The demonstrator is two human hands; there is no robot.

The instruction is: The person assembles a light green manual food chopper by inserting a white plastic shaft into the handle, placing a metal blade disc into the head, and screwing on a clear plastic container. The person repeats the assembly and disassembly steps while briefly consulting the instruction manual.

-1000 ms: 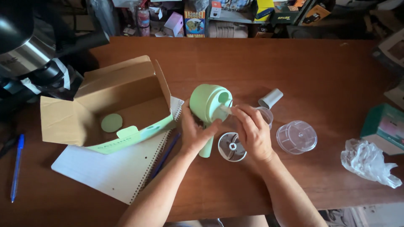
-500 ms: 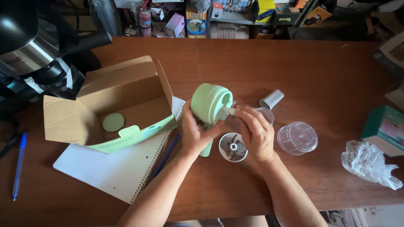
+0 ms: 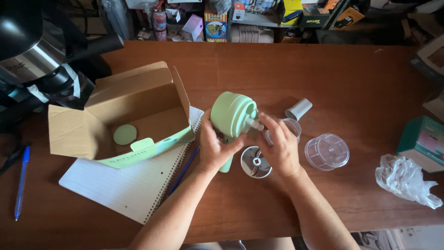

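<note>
The wooden table (image 3: 286, 69) was left bare along its far half, where a broad passage was offered behind the hands. To the left, the way was blocked by an open cardboard box (image 3: 125, 115) resting on a spiral notebook (image 3: 120, 190). To the right, room was narrowed by a grey tube (image 3: 298, 109), a clear round lid (image 3: 326, 152) and a slicing disc (image 3: 255, 162). Further right, crumpled plastic wrap (image 3: 404, 180) and a green box (image 3: 423, 142) were set near the edge.
</note>
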